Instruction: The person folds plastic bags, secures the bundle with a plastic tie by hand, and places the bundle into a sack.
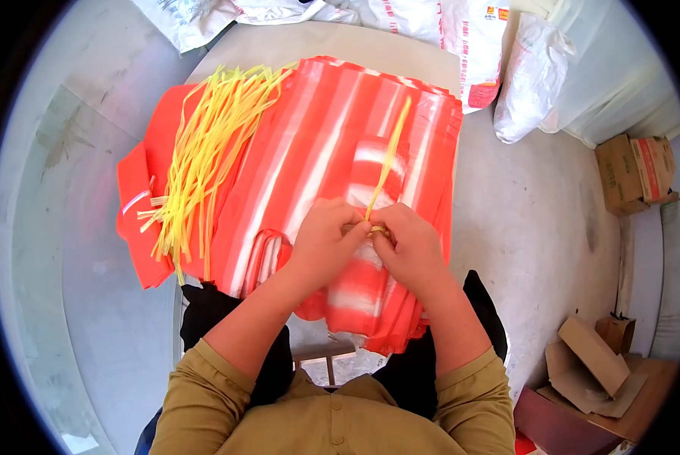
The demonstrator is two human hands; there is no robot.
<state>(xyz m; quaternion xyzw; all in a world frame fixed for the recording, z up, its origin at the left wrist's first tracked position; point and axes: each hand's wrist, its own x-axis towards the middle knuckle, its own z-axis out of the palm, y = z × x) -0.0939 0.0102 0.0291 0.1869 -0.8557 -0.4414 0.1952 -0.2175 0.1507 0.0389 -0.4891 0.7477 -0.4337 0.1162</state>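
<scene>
My left hand (330,233) and my right hand (408,243) meet over a folded bundle of red-and-white striped plastic bags (356,292). Both hands pinch a yellow strip (391,155) that crosses the middle of the bundle; one long end points away from me. Whether it is knotted is hidden by my fingers. Underneath lies a wide stack of red-and-white striped plastic bags (309,129). On the stack's left side rests a loose heap of yellow strips (211,152).
A grey table (279,45) carries the stack. White printed sacks (472,45) and a white plastic sack (533,76) stand beyond it. Cardboard boxes (634,174) are at the right wall, and an opened carton (590,368) lies at the lower right.
</scene>
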